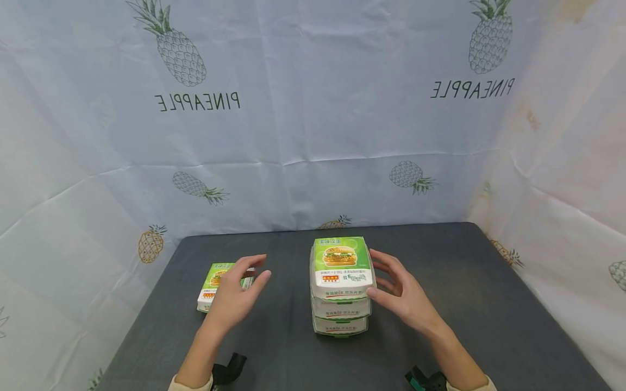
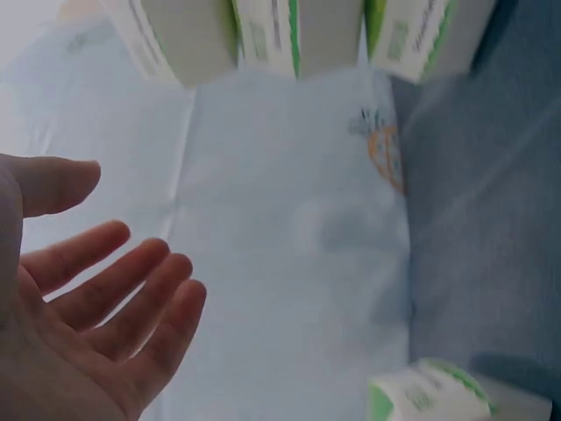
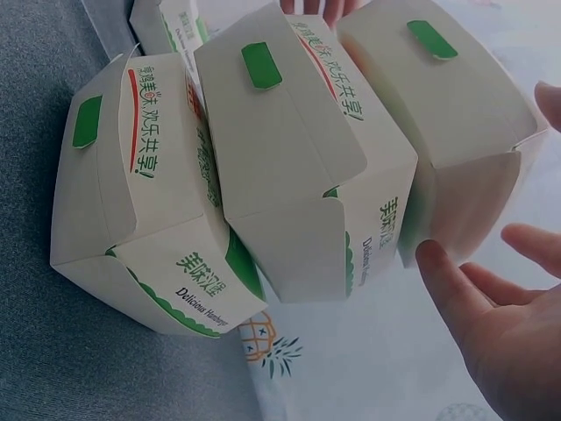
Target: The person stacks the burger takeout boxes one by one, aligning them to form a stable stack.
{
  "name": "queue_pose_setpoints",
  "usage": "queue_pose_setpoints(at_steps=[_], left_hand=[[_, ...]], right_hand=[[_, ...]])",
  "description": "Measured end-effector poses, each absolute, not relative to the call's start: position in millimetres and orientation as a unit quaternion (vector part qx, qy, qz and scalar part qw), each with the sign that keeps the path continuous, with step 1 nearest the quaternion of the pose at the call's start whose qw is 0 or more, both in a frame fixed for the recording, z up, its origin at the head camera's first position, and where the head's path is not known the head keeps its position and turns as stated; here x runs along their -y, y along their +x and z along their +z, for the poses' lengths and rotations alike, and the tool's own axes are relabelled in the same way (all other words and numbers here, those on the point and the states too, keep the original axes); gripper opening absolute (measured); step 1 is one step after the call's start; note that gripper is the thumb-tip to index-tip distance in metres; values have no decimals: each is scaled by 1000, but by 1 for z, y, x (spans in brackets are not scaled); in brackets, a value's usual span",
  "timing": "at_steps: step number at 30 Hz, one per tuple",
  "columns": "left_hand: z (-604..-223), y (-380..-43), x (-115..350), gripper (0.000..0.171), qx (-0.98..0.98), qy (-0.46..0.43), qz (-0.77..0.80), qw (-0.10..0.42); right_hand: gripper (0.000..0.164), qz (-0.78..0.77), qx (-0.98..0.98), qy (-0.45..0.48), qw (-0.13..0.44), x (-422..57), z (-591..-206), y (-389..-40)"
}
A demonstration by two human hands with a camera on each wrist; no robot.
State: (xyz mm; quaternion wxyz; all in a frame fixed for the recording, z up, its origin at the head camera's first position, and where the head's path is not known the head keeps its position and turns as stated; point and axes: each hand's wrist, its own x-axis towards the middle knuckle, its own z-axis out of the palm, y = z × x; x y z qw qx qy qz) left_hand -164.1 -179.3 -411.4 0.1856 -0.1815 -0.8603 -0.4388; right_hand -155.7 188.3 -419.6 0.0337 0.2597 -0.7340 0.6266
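Three burger boxes are stacked in the middle of the table, the top burger box showing a green and white lid with a burger picture. Beside its right side is my right hand, fingers apart and loosely bent. One fingertip appears close to that box in the right wrist view; whether it touches, I cannot tell. To the left lies a single burger box, partly hidden by my left hand. That hand hovers with its palm facing the stack, thumb and fingers spread around nothing, as the left wrist view also shows.
The dark table is bordered behind by a pale curtain printed with pineapples, and curtain also hangs at both sides. Black straps sit at both wrists.
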Motion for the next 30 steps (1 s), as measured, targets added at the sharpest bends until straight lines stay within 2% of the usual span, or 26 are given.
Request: queue_pose_setpoints(at_steps=[11, 15, 20, 30], left_hand=[[-429, -175, 227, 31, 886, -128, -355, 269], [-434, -176, 242, 33, 895, -102, -344, 264], [-438, -178, 261, 46, 913, -73, -347, 202], [-446, -186, 292, 88, 932, -48, -360, 10]], right_hand=[[67, 623, 737, 260, 34, -189, -420, -156], [67, 622, 738, 261, 34, -189, -421, -156], [67, 620, 739, 261, 35, -189, -421, -156], [67, 622, 737, 261, 34, -188, -420, -157]])
